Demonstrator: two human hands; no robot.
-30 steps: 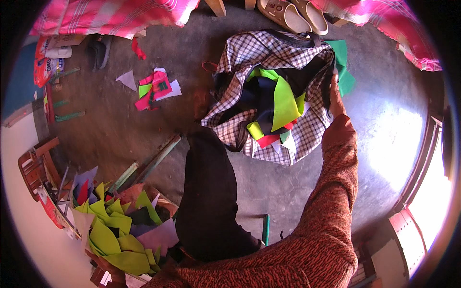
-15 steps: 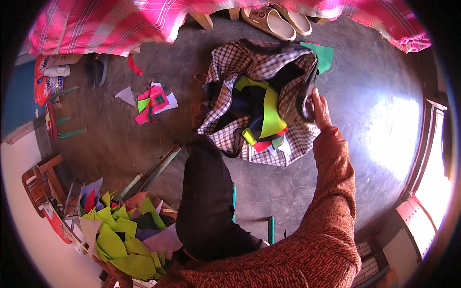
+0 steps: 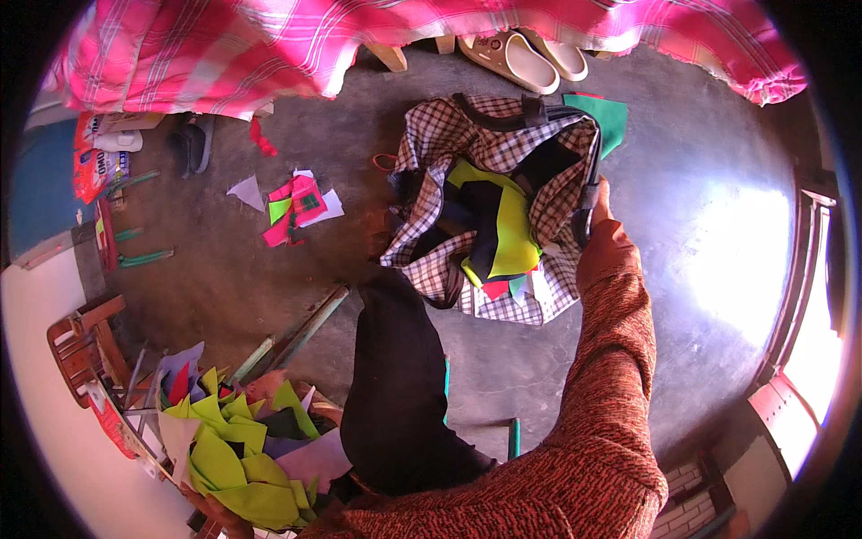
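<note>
Down on the grey concrete floor lies an open brown-and-white checked cloth bag, filled with yellow-green and black fabric pieces. The right hand, in a rust knitted sleeve, is closed around the bag's black strap at its right edge. The left hand is not visible. Near the lower left sits a heap of yellow-green cloth scraps.

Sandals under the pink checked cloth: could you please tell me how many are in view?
2: both beige sandals lie side by side at the top, one left, the other right, partly under the pink cloth. More may be hidden.
</note>
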